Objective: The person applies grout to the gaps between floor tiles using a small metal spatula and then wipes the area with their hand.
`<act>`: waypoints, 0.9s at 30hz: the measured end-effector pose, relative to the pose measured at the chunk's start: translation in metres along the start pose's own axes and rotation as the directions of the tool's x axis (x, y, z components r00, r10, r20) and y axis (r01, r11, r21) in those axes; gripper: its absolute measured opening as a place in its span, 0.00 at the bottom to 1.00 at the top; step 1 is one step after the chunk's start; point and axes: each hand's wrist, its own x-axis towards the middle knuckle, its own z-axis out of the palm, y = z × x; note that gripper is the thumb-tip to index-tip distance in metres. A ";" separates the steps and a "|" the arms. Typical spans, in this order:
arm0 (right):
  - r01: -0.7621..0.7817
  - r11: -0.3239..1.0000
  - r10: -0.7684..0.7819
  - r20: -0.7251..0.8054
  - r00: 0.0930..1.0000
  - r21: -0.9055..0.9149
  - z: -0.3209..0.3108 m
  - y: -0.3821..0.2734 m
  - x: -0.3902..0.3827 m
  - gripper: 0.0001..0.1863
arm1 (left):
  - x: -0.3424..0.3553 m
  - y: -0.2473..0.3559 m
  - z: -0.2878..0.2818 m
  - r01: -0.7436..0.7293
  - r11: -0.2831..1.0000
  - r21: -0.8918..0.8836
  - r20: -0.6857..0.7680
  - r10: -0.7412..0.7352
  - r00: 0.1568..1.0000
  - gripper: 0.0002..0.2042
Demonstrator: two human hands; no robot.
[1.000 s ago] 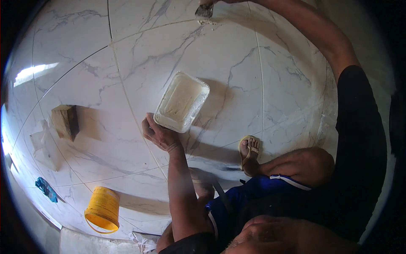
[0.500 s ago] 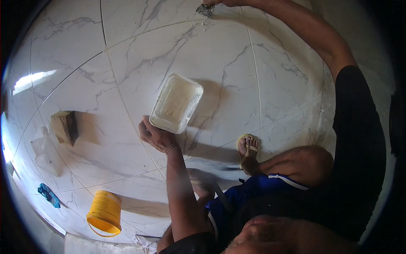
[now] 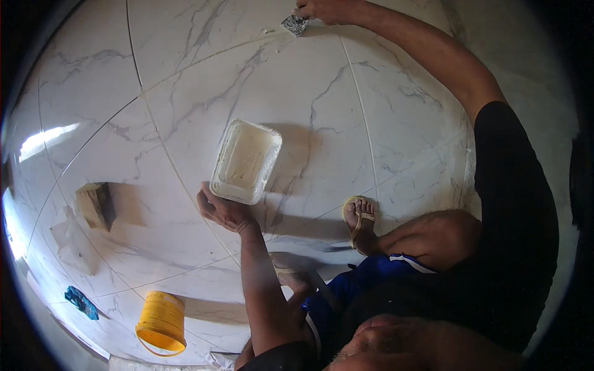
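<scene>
The right hand (image 3: pixel 327 10) has moved rightward over the tiled floor (image 3: pixel 192 145) since the earlier frame, its fingers clasping a scraper (image 3: pixel 295 25), with white crumbs (image 3: pixel 267 31) to its left. The left hand's (image 3: pixel 228 214) bent fingers meet a white tub's (image 3: pixel 268 159) near corner, grip unclear; farther left are a wooden block (image 3: pixel 92 207) and yellow bucket (image 3: pixel 162 314).

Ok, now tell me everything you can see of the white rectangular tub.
The tub is an open, shallow, whitish container, apparently plastic, with rounded corners and a rim all round. Pale, paste-like residue coats its inside. Its open side faces up, its long sides slanting slightly right toward the far end. The left hand is against its near-left corner. It shows over pale, grey-veined floor tiles; whether its base rests on them I cannot tell.
</scene>
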 end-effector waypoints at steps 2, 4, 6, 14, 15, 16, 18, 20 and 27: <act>-0.053 0.998 0.054 0.016 0.998 -0.045 0.005 0.009 -0.011 0.11 | 0.001 0.007 -0.004 0.024 0.999 -0.027 0.024 -0.023 0.999 0.27; -0.104 0.995 0.104 0.051 0.993 0.009 0.007 0.023 -0.023 0.10 | 0.003 0.012 -0.011 0.133 0.991 0.029 0.123 -0.136 0.983 0.24; -0.156 0.986 0.151 0.079 0.985 0.054 0.016 0.049 -0.041 0.10 | 0.002 0.003 -0.011 0.079 0.996 0.033 0.074 -0.081 0.994 0.25; -0.506 0.736 0.526 0.090 0.846 0.451 0.088 0.081 -0.116 0.21 | 0.003 0.011 -0.014 0.026 0.999 0.040 0.053 -0.028 0.998 0.27; -0.511 0.734 0.532 0.090 0.842 0.447 0.096 0.082 -0.119 0.21 | 0.002 0.008 -0.012 0.021 0.999 0.034 0.045 -0.023 0.999 0.27; -0.438 0.753 0.521 -0.037 0.853 0.491 0.104 0.083 -0.122 0.20 | 0.001 0.006 -0.010 0.017 1.000 0.026 0.037 -0.018 0.999 0.27; -0.371 0.769 0.513 -0.158 0.843 0.521 0.119 0.082 -0.130 0.18 | 0.000 0.010 -0.006 0.021 1.000 0.013 0.043 -0.022 0.999 0.27; -0.373 0.732 0.556 -0.182 0.811 0.570 0.129 0.077 -0.117 0.20 | 0.001 0.009 -0.006 0.027 1.000 0.017 0.039 -0.027 0.999 0.27; -0.490 0.646 0.597 0.014 0.802 0.585 0.134 0.071 -0.111 0.23 | 0.001 0.004 -0.005 -0.008 0.999 0.037 0.006 0.008 1.000 0.27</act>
